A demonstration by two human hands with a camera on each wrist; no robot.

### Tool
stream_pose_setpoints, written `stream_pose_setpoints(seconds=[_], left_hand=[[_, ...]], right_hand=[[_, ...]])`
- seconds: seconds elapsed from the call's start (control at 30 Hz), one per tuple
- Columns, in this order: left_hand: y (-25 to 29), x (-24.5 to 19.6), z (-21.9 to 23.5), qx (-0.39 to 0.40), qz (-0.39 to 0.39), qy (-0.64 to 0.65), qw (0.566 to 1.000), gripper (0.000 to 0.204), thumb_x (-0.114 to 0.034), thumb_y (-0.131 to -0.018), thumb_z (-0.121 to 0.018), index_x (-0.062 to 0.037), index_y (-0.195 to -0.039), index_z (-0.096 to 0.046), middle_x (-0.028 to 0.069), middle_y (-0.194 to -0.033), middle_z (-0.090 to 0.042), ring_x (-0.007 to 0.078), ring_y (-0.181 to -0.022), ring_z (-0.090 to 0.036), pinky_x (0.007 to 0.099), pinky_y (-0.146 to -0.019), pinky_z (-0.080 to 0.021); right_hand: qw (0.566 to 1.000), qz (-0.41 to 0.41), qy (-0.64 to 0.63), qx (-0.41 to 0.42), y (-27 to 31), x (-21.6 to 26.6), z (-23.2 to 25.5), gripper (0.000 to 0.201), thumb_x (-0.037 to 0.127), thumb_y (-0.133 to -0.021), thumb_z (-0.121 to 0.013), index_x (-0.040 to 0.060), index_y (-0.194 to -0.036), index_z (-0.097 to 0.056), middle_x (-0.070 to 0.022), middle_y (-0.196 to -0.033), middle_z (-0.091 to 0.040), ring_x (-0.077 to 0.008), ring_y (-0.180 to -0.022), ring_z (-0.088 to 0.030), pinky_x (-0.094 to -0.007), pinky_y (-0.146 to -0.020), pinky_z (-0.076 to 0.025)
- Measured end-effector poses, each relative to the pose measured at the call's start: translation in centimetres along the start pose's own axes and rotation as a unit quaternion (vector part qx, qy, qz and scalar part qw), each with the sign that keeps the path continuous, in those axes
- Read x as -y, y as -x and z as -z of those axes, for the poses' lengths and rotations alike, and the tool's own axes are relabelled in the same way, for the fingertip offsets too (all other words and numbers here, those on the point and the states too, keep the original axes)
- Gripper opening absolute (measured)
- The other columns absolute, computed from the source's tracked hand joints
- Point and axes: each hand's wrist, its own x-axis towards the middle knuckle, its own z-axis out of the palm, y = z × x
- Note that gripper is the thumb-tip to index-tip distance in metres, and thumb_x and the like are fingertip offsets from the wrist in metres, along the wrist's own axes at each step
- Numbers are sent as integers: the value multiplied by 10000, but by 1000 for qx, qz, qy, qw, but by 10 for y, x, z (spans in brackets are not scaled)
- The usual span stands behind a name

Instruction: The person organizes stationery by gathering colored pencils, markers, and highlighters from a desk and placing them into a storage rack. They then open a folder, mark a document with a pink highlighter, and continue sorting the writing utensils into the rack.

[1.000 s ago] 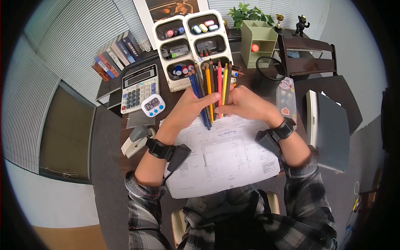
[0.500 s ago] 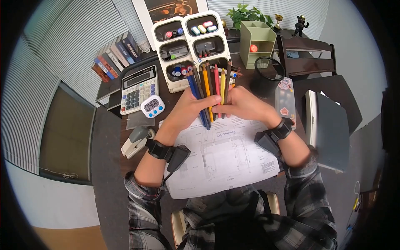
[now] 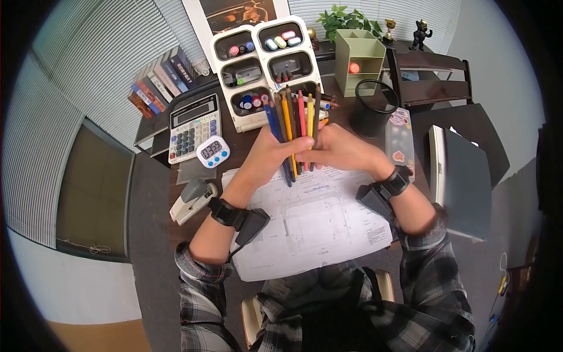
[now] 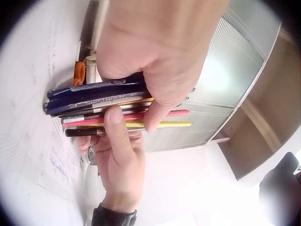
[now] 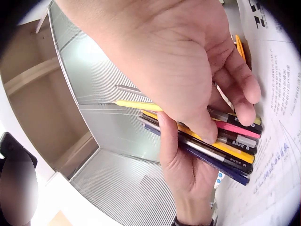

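Note:
A bundle of colored pencils (image 3: 287, 126) stands nearly upright above the papers, tips up, fanned in a row of dark blue, brown, orange, pink, yellow and black. My left hand (image 3: 265, 154) grips it from the left, thumb across the front. From the other side my right hand (image 3: 346, 151) holds it too, its thumb pointing left and meeting the left thumb. In the left wrist view the dark blue pencils (image 4: 94, 96) lie under the left palm. The right wrist view shows the pencils' blunt ends (image 5: 244, 155) close over the printed sheet. Most fingers are hidden behind the bundle.
Behind the hands stands a white organizer (image 3: 262, 61) with markers and erasers. Left are a calculator (image 3: 183, 139), timer (image 3: 213, 152) and stapler (image 3: 190, 202). Right are a black mesh cup (image 3: 368, 120), green holder (image 3: 347, 82) and sticker-covered box (image 3: 399, 138). Drawings (image 3: 316, 246) cover the front.
Both hands keep hold of the pencils. The bundle and thumbs have shifted slightly, and the pencil tips sit a little differently. The timer has gone from 04:00 to 03:59.

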Motion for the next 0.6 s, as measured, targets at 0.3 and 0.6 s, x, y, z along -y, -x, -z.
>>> stream_pose_setpoints(seconds=[0.3,0.6], left_hand=[[-3,6,-2,-13,5,25,1000,340,-135,-968,-607,33,-1260,-563,134,-1145,-656,196,-1012,-659,328,-855,-549],[-3,17,0,-34,9,22,999,288,-128,-974,-606,6,-1226,-562,88,-1112,-651,154,-1010,-640,304,-875,-525]], right_hand=[[996,-87,-2,13,3,3,9,480,411,-936,-652,-54,-829,-693,-107,-637,-660,-156,-584,-653,-285,-559,-511],[996,-26,-13,-83,-5,-10,6,496,431,-1017,-513,-53,-1004,-622,-173,-744,-656,-212,-674,-646,-347,-648,-503]])
